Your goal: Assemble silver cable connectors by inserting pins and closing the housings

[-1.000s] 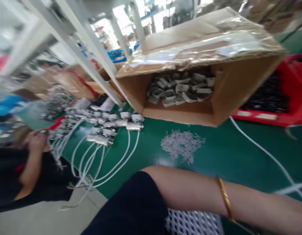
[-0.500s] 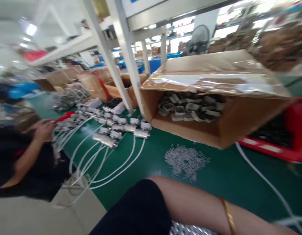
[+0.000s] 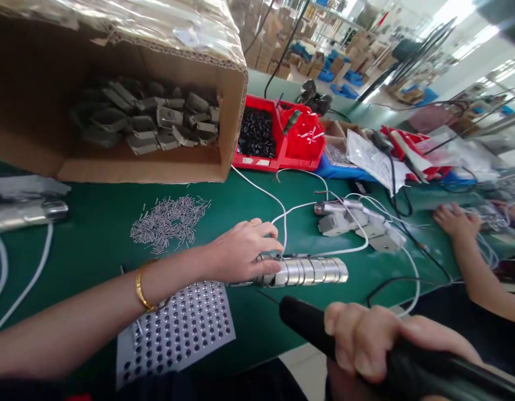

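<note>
My left hand (image 3: 249, 252), with a gold bracelet on its wrist, has thumb and fingers closed around the left end of a ribbed silver metal cylinder (image 3: 313, 271) lying on the green table. In my right hand (image 3: 366, 337) is a black electric screwdriver (image 3: 301, 318), its body running to the lower right edge. The thin bit points left, just below the cylinder and apart from it. Beneath my left forearm lies a white sheet (image 3: 230, 328) with rows of dark round dots. Small metal pins (image 3: 169, 225) form a pile behind that forearm.
A cardboard box (image 3: 157, 170) holds grey housings. Red bins (image 3: 257, 162) contain black parts and red pieces. Further right are silver-grey assemblies (image 3: 344, 220) with white cables and a co-worker's hand (image 3: 455, 220). Another metal cylinder (image 3: 19, 216) lies far left.
The view has swung to the right. My left hand, earlier outside the frame, now shows on the metal cylinder, and my right hand with the screwdriver has come into view.
</note>
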A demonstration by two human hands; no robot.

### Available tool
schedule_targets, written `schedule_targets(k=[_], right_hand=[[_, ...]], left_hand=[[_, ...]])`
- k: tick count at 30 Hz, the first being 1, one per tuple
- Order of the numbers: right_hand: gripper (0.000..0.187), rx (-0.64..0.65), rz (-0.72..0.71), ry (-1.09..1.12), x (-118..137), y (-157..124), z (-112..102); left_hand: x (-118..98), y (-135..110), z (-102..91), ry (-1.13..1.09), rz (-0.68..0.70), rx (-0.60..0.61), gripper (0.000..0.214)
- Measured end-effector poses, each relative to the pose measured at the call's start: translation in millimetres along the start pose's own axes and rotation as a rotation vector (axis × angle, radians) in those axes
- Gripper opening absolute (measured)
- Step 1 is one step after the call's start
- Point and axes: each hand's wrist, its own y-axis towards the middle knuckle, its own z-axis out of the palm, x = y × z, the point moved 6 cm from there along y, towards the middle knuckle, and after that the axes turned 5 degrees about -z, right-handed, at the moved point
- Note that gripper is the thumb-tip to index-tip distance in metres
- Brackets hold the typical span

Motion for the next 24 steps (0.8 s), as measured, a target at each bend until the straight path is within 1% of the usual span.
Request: schedule_targets(k=[2, 5, 7, 9, 10, 13, 15, 20, 24], right_hand=[[0.029, 0.035, -0.036, 0.000, 0.2, 4.0, 5.3], [0.028, 0.049, -0.116, -0.013, -1.8, 8.9, 3.0], [0.027, 0.066, -0.133, -0.022, -4.7, 10.2, 2.7], [0.027, 0.081, -0.128, -0.018, -5.1, 9.9, 6.0], [0.027, 0.066, -0.111, -0.022, -4.6, 9.3, 7.9], [0.027, -0.031, 0.010, -0.077, -4.0, 5.9, 13.6], [0.026, -0.086, 0.059, -0.102, -3.0, 3.9, 17.3], [0.022, -0.060, 0.023, -0.078, -1.5, 4.5, 25.1], [0.022, -0.044, 0.044, -0.088, -4.2, 4.7, 23.0]], left_hand=[[-0.8, 3.6, 4.7, -0.001, 0.006, 0.048, 0.031], [3.4, 7.5, 11.4, -0.023, -0.005, 0.114, 0.027], [6.5, 8.1, 14.9, -0.072, -0.014, 0.150, 0.028], [9.1, 7.7, 18.0, -0.131, -0.038, 0.188, 0.032], [10.2, 7.4, 19.0, -0.155, -0.055, 0.204, 0.033], [11.8, 6.8, 19.0, -0.186, -0.090, 0.216, 0.034], [11.3, 7.0, 17.8, -0.193, -0.087, 0.213, 0.033], [11.1, 7.8, 17.6, -0.207, -0.082, 0.230, 0.035], [12.0, 7.5, 18.5, -0.227, -0.087, 0.233, 0.035]])
